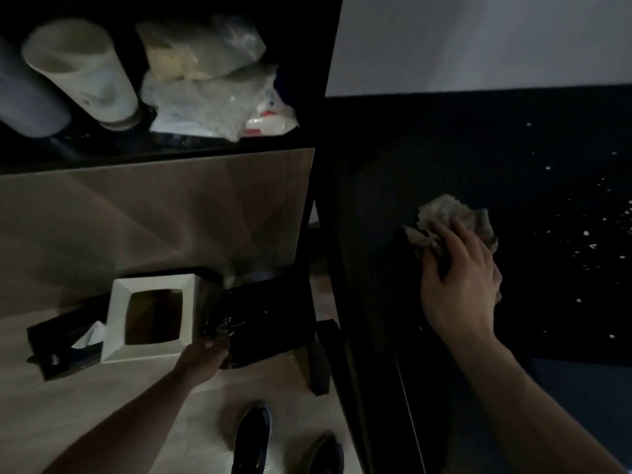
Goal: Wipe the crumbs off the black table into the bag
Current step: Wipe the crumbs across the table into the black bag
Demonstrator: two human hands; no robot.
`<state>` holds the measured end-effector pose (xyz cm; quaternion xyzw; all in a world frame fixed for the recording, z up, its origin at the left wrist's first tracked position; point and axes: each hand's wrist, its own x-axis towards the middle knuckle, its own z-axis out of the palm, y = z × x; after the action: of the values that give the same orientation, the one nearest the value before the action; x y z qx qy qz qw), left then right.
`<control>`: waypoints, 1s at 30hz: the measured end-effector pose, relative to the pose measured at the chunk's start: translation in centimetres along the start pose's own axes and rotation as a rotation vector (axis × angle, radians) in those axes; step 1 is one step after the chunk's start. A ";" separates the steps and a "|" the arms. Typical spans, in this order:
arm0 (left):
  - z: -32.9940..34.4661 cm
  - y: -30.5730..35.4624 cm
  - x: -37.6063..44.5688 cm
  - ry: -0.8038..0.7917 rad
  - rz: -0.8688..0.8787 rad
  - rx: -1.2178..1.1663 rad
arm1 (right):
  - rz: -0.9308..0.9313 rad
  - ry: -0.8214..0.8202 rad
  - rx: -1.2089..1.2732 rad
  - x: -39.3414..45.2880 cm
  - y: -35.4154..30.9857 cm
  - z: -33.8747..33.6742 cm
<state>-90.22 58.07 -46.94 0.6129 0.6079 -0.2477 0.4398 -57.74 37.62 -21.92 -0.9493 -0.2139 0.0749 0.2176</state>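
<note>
Two hands: right (460,268) presses a crumpled cloth (451,217) on the black table (513,148), left (208,350) apparently grips the black bag (270,316).

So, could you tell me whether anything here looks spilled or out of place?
Yes: pale crumbs are scattered over the black table, to the right of the cloth under the right hand. None reach the black bag that the left hand grips low beside the table.
</note>
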 end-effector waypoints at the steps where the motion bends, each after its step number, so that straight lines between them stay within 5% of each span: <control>1: 0.5 0.3 0.6 0.008 -0.023 -0.023 | -0.014 0.012 -0.008 -0.1 -0.1 0.6; 12: 8.0 0.5 9.6 -0.024 -0.116 -0.164 | -0.104 0.051 -0.078 -0.4 0.2 1.5; 17: 9.5 0.0 12.9 0.098 -0.100 -0.025 | -0.127 0.069 -0.087 -0.3 0.6 1.9; 30: 3.8 1.0 3.0 0.234 -0.035 0.250 | -0.095 0.074 0.066 -0.2 0.8 1.4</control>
<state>-87.91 56.56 -51.11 0.6767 0.6300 -0.2562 0.2819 -57.94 37.40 -23.50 -0.9326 -0.2478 0.0365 0.2599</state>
